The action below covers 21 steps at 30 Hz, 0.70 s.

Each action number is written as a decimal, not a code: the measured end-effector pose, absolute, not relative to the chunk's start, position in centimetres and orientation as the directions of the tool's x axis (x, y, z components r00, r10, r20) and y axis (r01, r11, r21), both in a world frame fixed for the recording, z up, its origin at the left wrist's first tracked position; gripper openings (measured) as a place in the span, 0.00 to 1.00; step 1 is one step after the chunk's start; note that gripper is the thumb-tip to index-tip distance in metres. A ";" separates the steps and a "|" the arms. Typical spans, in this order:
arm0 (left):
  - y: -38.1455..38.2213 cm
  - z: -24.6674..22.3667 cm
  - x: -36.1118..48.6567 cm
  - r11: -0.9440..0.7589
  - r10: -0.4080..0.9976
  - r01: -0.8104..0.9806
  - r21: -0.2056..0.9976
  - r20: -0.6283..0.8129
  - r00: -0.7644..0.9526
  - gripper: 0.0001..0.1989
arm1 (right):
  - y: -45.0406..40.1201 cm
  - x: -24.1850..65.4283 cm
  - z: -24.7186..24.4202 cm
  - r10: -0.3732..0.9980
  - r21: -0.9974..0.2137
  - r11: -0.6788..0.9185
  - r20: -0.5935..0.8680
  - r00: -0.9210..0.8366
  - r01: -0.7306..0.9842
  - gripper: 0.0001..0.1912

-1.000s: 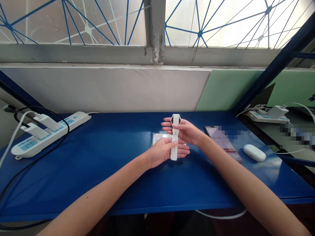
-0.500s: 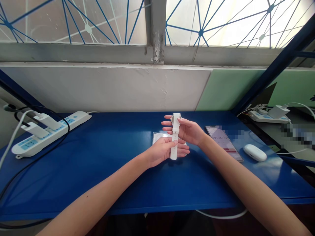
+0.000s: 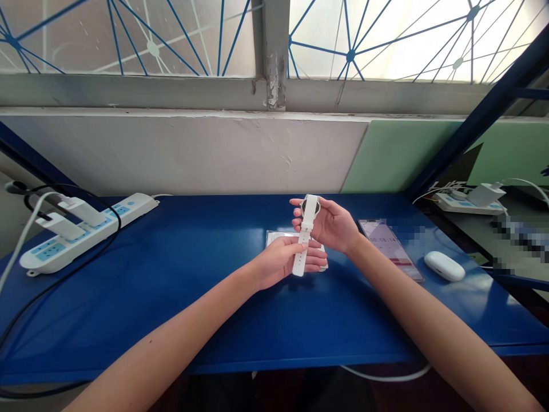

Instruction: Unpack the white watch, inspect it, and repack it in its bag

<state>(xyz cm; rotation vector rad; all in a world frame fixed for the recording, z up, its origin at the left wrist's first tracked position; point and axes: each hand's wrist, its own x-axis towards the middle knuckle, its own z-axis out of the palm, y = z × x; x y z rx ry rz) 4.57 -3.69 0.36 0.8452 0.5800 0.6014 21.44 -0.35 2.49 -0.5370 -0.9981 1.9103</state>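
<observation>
A white wristwatch (image 3: 307, 222) with a round case and a strap with a row of holes is held up above the desk, its strap running nearly upright. My left hand (image 3: 281, 260) pinches the lower strap end between the thumb and the fingers behind it. At the upper end, my right hand (image 3: 337, 228) supports the watch by its case, with fingers curled behind it. Beneath the hands lies a flat whitish packet (image 3: 271, 236), mostly covered by my left hand.
To the right on the blue desk (image 3: 180, 309) lie a phone (image 3: 397, 252) with a timer on its screen and a white rounded case (image 3: 445, 266). A white power strip (image 3: 49, 252) with plugged-in chargers and a black cable (image 3: 77, 270) occupies the left side.
The watch has tilted, its lower strap end shifting left, and more of the round case shows. My right thumb has moved off the front of the strap.
</observation>
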 end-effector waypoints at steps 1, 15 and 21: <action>-3.7 0.4 4.5 0.525 0.686 -0.256 0.812 -0.226 0.691 0.11 | -0.3 21.5 2.4 0.865 -0.796 -0.290 0.018 -0.501 -0.530 0.23; -3.4 1.9 4.0 0.646 0.722 -0.533 0.546 -0.211 0.659 0.32 | 1.0 21.8 1.8 0.987 -0.761 -0.042 0.069 -0.146 -0.647 0.12; -3.4 1.6 4.2 0.573 0.757 -0.512 0.640 -0.174 0.629 0.21 | 0.4 21.2 1.8 0.979 -0.858 0.029 0.127 -0.157 -0.513 0.11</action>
